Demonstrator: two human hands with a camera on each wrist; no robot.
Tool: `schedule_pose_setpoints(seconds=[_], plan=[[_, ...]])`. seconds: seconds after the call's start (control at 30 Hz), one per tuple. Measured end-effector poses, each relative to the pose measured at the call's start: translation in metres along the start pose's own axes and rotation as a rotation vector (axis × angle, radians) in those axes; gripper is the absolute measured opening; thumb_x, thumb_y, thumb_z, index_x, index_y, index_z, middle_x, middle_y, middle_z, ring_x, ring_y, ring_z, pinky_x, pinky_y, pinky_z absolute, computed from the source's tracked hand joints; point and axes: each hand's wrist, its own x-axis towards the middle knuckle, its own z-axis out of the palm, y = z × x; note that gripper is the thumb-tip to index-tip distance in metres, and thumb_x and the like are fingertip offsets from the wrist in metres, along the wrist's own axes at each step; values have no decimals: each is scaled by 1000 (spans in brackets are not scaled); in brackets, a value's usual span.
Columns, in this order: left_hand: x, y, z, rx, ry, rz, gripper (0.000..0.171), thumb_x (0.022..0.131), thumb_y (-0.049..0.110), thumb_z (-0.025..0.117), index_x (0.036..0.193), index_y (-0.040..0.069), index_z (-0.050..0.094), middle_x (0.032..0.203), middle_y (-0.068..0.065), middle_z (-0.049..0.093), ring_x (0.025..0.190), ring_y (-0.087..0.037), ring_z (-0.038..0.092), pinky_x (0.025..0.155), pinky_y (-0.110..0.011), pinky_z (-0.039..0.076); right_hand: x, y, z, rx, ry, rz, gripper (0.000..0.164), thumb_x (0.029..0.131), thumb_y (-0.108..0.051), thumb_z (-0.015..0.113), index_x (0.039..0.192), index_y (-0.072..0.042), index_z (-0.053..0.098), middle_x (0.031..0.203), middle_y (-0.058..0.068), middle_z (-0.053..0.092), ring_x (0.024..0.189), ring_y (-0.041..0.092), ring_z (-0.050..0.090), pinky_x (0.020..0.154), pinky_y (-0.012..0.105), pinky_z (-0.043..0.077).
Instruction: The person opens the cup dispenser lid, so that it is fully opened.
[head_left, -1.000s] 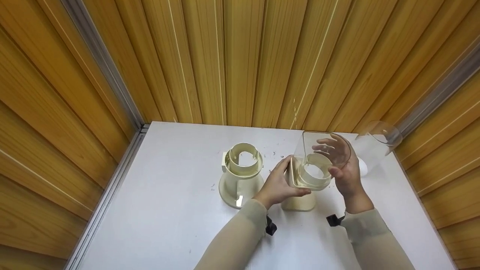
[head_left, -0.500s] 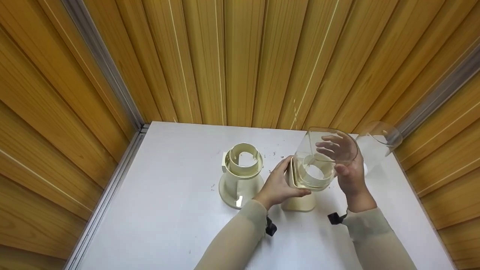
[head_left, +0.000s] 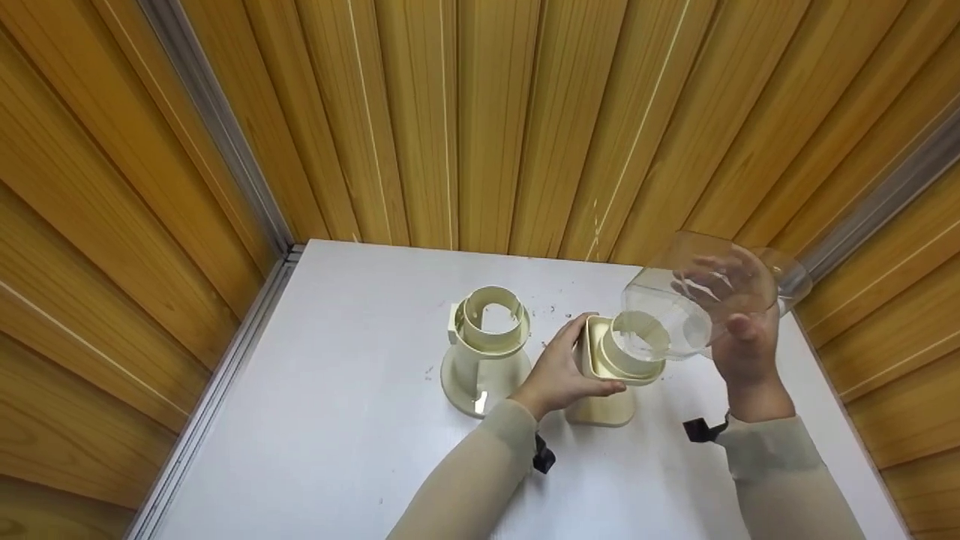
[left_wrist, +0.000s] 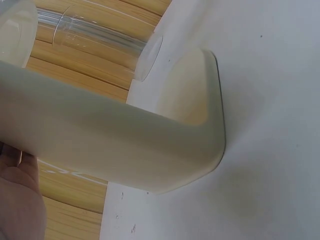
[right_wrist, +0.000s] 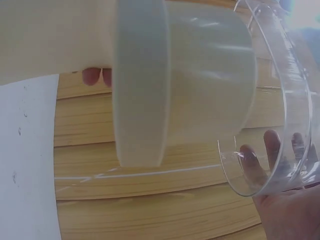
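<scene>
A cream plastic stand with a round collar on top stands on the table, and my left hand grips its head from the left side. My right hand holds a clear plastic container, fingers behind it and thumb in front. The container is tilted, its narrower open end right by the collar in the right wrist view. In the left wrist view, the stand's column runs down to its flat foot, with part of my left hand at its upper end.
A second cream stand with a round foot and ring top is just left of my left hand. Another clear container stands at the back right, partly behind my right hand. Wooden-look panels wall in the white table.
My right hand has moved right with the clear container, which has come off the collar and tilted. The left hand keeps its grip on the stand. The head view has shifted slightly.
</scene>
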Motion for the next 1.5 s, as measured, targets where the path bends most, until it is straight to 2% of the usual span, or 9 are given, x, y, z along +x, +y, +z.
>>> schedule_pose_setpoints(seconds=[0.23,0.37,0.57,0.8,1.0,1.13,1.27,1.5], plan=[[2,2,2,8,-14,22,113,69,26,112,164,37,51,159,19,60,154,-3,51,139,-35,36,7,-26,-10,87,76,-88,84,77,-3,96,150,8,55,135,32,74,121,47,79,108,54,68],[1,2,1,-3,-11,11,115,68,24,112,164,37,50,160,20,59,156,-3,50,141,-36,34,6,-36,-17,119,119,-122,86,74,0,98,147,12,55,133,33,73,119,48,79,104,54,70],[0,1,1,-12,-4,-4,118,68,22,112,168,32,49,163,18,58,159,-4,48,142,-37,31,-3,-45,-32,115,216,-140,82,74,6,95,145,12,56,128,34,75,111,50,81,98,52,72],[-1,1,1,-13,2,-25,122,68,22,112,171,26,46,168,15,55,162,-7,46,143,-40,30,-21,-47,-59,132,252,-129,79,79,16,87,148,12,50,132,35,73,117,48,79,100,52,71],[-1,1,1,-13,10,-32,122,68,21,111,171,27,46,169,15,54,165,-8,42,145,-43,27,-39,-37,-84,86,268,-118,73,83,21,79,149,10,50,133,32,76,115,45,80,100,46,69],[-1,2,0,-10,9,-17,121,69,21,111,171,24,46,166,16,56,163,-7,45,144,-41,29,-53,-32,-97,7,339,-96,70,86,20,76,151,7,51,135,28,76,115,40,80,98,43,68],[-2,2,0,-17,9,-13,119,69,20,110,170,27,47,163,18,58,161,-4,46,143,-38,31,-65,-29,-107,-64,405,-70,69,90,18,73,153,5,51,136,26,74,117,37,78,99,40,67],[-2,1,1,-41,6,-17,120,69,19,110,171,24,46,163,19,57,161,-3,46,143,-39,30,-83,-23,-120,-120,432,-75,65,92,18,69,154,7,51,137,23,71,118,34,72,102,34,57]])
